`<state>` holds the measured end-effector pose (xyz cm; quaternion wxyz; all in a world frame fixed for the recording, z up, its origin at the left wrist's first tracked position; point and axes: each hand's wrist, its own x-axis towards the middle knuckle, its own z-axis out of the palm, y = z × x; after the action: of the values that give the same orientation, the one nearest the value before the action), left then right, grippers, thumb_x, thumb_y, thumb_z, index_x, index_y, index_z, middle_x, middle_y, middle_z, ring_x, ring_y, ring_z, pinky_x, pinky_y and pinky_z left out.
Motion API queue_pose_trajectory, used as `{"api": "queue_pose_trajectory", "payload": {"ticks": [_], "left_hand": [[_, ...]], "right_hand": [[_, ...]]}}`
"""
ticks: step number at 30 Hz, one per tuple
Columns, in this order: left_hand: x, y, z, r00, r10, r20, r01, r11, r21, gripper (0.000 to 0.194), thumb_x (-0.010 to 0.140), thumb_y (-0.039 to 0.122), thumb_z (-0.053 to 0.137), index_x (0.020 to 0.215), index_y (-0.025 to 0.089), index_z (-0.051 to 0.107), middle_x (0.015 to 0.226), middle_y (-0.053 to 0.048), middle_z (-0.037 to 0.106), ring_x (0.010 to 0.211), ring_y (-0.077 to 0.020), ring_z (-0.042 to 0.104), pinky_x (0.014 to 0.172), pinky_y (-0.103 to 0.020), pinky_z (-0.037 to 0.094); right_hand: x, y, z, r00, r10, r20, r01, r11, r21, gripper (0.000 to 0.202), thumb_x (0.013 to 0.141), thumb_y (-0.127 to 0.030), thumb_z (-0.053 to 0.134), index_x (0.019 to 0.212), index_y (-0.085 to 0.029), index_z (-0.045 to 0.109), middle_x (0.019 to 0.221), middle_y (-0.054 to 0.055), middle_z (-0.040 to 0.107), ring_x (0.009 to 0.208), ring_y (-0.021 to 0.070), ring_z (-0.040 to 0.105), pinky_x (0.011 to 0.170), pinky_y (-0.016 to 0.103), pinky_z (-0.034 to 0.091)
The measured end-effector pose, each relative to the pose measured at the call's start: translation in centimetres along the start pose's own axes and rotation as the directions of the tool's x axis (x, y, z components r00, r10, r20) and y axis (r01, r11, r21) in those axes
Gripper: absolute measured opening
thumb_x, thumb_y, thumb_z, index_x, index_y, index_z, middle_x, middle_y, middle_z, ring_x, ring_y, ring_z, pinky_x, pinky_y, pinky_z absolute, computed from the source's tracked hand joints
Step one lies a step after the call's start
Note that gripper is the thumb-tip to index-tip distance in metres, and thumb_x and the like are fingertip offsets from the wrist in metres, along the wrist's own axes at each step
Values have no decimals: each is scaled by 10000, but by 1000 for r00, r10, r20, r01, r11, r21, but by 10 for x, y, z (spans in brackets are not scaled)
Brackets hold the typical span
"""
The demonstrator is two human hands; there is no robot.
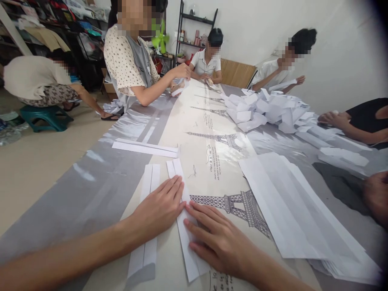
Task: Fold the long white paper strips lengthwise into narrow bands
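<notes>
A long folded white paper strip (187,234) lies on the table under both of my hands. My left hand (160,204) rests flat on its upper part, fingers stretched out and side by side. On its right edge lies my right hand (214,232), fingers spread a little, the index fingertip close to my left thumb. Another folded strip (147,226) is just left of it, partly hidden by my left wrist. Farther up, a third strip (145,148) lies crosswise. To the right is a stack of creased white sheets (291,206).
The long table (91,198) has a cover printed with towers. A pile of folded papers (269,107) is at the far right. Several people sit or stand around, one holding paper (178,89). A green stool (45,117) is at the left.
</notes>
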<state>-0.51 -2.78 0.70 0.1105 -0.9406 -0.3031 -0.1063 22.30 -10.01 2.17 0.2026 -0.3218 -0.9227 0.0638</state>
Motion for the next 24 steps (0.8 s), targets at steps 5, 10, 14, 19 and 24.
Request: {"api": "queue_pose_trajectory", "payload": {"ticks": [5,10,14,19,24], "left_hand": [[0,-13,4,998,-35,47,38,996,-76,581,1097,406,314,1483,-14,423,1563,-256,423,1458,-333,435,1193,-459,364],[5,-30,2,992,-76,98,92,981,-170,741,1053,590,362,1550,42,326,1615,-217,360,1509,-322,351,1216,-451,314],[7,-33,2,990,-86,115,108,973,-203,760,1041,613,378,1570,73,294,1637,-195,328,1519,-331,322,1212,-470,301],[8,-37,0,994,-87,69,102,961,-257,734,1031,617,426,1552,108,336,1614,-181,383,1488,-346,363,1177,-485,341],[8,-37,2,995,-98,-25,84,938,-337,426,1059,450,466,1358,161,558,1436,-146,570,1306,-306,538,1086,-483,438]], "right_hand": [[-2,2,-8,997,-18,73,16,999,29,422,1018,-342,592,1348,-79,605,1526,222,507,1478,331,400,1148,515,466],[-6,7,-12,988,-38,147,25,995,92,716,950,-539,670,1478,-89,490,1569,238,440,1526,342,301,1181,534,404],[-9,10,-10,980,-48,192,30,995,100,922,865,-616,729,1538,-81,394,1625,248,341,1550,354,233,1213,546,336],[-8,11,-16,974,-39,225,8,991,136,983,845,-677,708,1553,-79,379,1632,243,331,1548,359,234,1218,533,321],[-3,7,-21,980,-42,193,4,981,194,460,1019,-463,575,1373,-171,611,1458,150,578,1415,285,463,1166,490,401]]}}
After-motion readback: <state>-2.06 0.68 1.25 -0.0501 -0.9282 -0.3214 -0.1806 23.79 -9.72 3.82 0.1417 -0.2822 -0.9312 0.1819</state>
